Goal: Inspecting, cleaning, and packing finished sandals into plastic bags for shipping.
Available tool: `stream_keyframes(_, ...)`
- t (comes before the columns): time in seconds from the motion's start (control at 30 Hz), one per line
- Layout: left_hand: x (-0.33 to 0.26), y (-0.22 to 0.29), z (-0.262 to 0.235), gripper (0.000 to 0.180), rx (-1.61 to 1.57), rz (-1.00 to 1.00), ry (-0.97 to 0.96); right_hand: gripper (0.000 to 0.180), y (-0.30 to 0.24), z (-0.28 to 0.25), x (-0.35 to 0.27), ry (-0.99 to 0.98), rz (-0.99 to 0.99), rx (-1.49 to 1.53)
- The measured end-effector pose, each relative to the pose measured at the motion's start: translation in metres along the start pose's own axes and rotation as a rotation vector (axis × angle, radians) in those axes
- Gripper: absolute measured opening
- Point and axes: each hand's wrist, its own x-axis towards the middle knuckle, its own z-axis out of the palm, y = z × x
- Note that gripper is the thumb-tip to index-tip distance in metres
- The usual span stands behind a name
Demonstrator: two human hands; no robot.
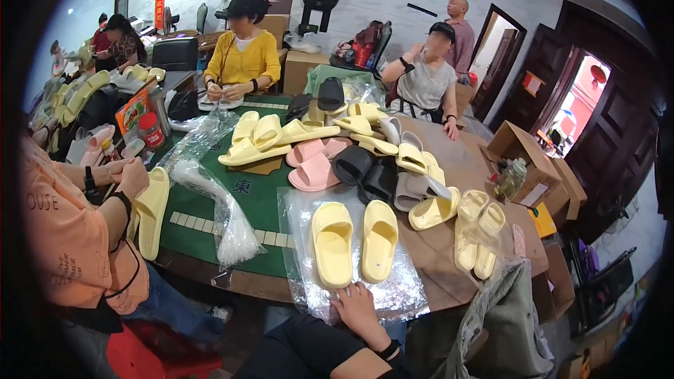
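Note:
My right hand (359, 309) rests near the table's front edge, fingers stretched out and slightly apart on a stack of clear plastic bags (404, 300). Its fingertips are at the heel of a pale yellow slipper (332, 249), and nothing is gripped. A matching yellow slipper (379, 245) lies just to the right, also on the bags. Both toes point away from me. A black-sleeved arm (309, 344), apparently my left, crosses the lower edge; its hand is out of sight.
Behind lies a heap of yellow, black and pink slippers (309, 177). A bagged yellow pair (477, 231) sits to the right. At left are a bundle of clear bags (239, 235) and a person holding yellow slippers (151, 214). A grey cloth (495, 323) hangs at front right.

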Motion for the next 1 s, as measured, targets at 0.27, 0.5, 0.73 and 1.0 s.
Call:
stream_keyframes(0.27,0.001,0.001,0.002,0.025,0.016,-0.129,-0.045,0.037,0.000,0.000,0.000,0.030,-0.014,-0.035)
stream_keyframes(0.5,0.002,0.005,-0.009,0.027,-0.054,-0.091,-0.051,0.038,0.000,0.005,-0.002,0.025,0.006,-0.046)
stream_keyframes(0.73,-0.064,-0.019,-0.040,0.024,-0.012,-0.230,-0.482,0.038,0.002,-0.016,0.003,-0.010,-0.112,0.053)
stream_keyframes(1.0,-0.250,-0.045,-0.055,0.037,0.796,-1.299,-0.291,0.042,0.075,-0.090,0.062,0.104,0.027,0.122)
